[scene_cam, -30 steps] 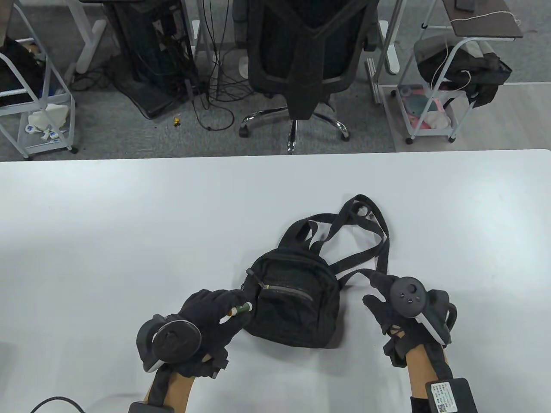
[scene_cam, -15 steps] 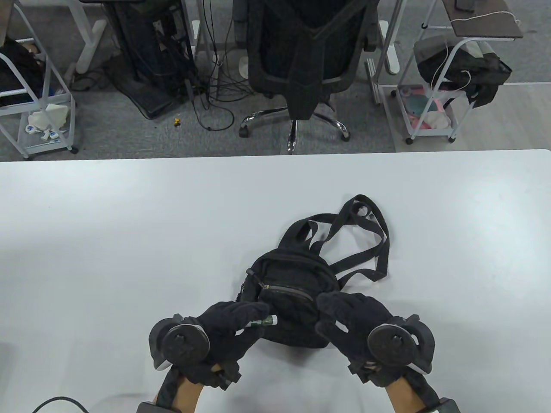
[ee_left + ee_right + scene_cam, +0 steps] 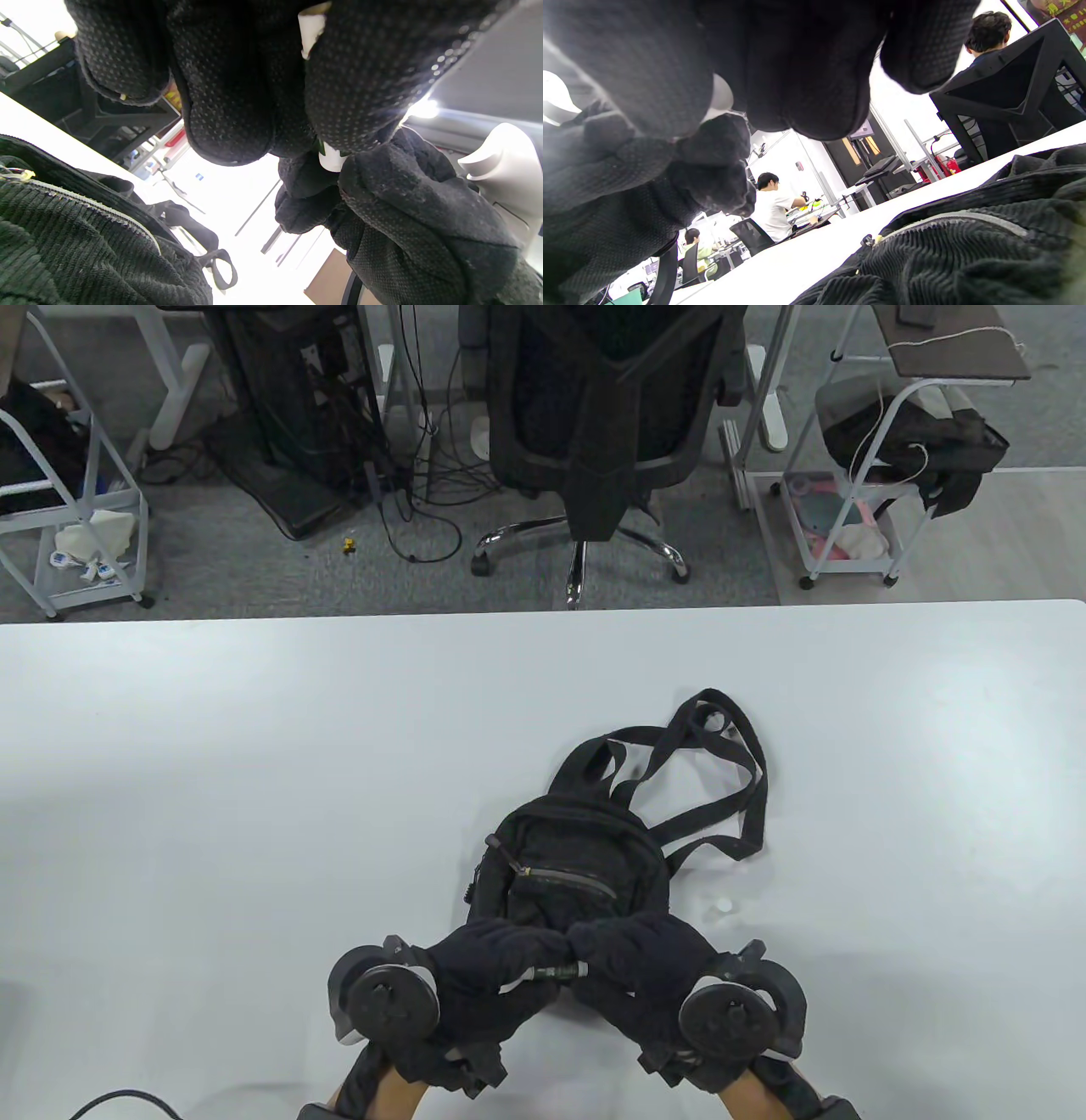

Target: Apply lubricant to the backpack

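A small black backpack [image 3: 581, 857] lies on the white table [image 3: 254, 780], its front zipper pocket [image 3: 564, 882] facing up and its straps spread toward the far side. Both hands meet just in front of the backpack's near edge. My left hand [image 3: 517, 963] grips a small lubricant tube [image 3: 553, 973], white with a green band. My right hand [image 3: 607, 959] holds the tube's other end. In the left wrist view the tube [image 3: 330, 160] runs from my left fingers [image 3: 229, 84] into the right glove [image 3: 403, 220], above the backpack [image 3: 63, 237]. The backpack's zipper also shows in the right wrist view [image 3: 967, 250].
A small white round cap [image 3: 724, 906] lies on the table right of the backpack. The strap loops [image 3: 721, 780] lie behind the bag. A black office chair [image 3: 607, 415] and wire carts [image 3: 857, 500] stand beyond the table's far edge.
My right hand moved left from the table beside the straps, across the backpack's near edge, onto the tube. My left hand shifted right and nearer with the tube. The white cap is now uncovered.
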Demonstrator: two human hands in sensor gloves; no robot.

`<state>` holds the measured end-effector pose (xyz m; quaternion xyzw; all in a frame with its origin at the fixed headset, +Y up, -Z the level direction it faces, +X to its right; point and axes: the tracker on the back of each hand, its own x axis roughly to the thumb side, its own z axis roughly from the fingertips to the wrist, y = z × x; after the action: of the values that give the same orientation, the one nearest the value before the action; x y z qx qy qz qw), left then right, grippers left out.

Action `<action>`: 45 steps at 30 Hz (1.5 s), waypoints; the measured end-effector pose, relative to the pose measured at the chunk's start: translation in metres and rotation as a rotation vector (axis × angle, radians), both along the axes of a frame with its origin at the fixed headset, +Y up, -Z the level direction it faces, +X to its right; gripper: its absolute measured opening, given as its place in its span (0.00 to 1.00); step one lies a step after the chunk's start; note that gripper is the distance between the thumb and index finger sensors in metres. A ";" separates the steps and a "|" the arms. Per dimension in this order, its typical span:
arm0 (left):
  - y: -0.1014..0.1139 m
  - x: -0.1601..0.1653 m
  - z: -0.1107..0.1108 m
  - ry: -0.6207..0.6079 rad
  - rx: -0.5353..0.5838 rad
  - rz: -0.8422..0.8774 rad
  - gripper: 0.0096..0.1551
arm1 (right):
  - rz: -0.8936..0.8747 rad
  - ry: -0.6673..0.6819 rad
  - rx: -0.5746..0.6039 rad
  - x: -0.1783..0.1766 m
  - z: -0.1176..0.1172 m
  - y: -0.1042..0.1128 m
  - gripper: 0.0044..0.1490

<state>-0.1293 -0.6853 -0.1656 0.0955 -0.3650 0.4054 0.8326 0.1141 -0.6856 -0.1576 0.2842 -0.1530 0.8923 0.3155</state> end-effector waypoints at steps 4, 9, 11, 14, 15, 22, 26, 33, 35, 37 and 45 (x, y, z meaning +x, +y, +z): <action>0.000 -0.002 0.000 0.032 0.019 -0.013 0.31 | 0.014 -0.019 0.023 0.001 0.000 0.002 0.34; 0.000 -0.001 0.001 0.079 0.056 -0.083 0.30 | 0.009 -0.017 -0.003 0.003 -0.002 -0.001 0.34; -0.001 0.000 0.001 0.085 0.063 -0.092 0.30 | 0.022 -0.017 -0.020 0.003 -0.005 -0.001 0.32; 0.000 0.000 0.001 0.086 0.066 -0.085 0.30 | 0.018 -0.010 -0.059 0.005 -0.008 -0.005 0.32; 0.000 0.000 0.001 0.092 0.070 -0.084 0.30 | 0.014 -0.008 -0.067 0.006 -0.008 -0.005 0.32; 0.000 0.000 0.003 0.090 0.083 -0.075 0.30 | 0.039 -0.020 -0.020 0.005 -0.005 -0.003 0.35; 0.001 0.000 0.004 0.091 0.091 -0.077 0.30 | 0.040 -0.005 -0.044 0.005 -0.006 -0.005 0.32; 0.000 0.000 0.003 0.095 0.086 -0.075 0.30 | 0.073 -0.024 -0.047 0.006 -0.008 -0.007 0.40; 0.000 0.000 0.004 0.096 0.088 -0.081 0.30 | 0.044 -0.010 -0.051 0.006 -0.008 -0.007 0.36; 0.000 0.000 0.003 0.098 0.088 -0.080 0.30 | 0.054 -0.005 -0.063 0.005 -0.009 -0.008 0.34; 0.000 -0.001 0.003 0.102 0.083 -0.081 0.30 | 0.060 -0.010 -0.084 0.006 -0.012 -0.010 0.39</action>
<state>-0.1301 -0.6854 -0.1628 0.1358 -0.3421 0.3504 0.8612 0.1202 -0.6961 -0.1697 0.2709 -0.1082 0.9084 0.2994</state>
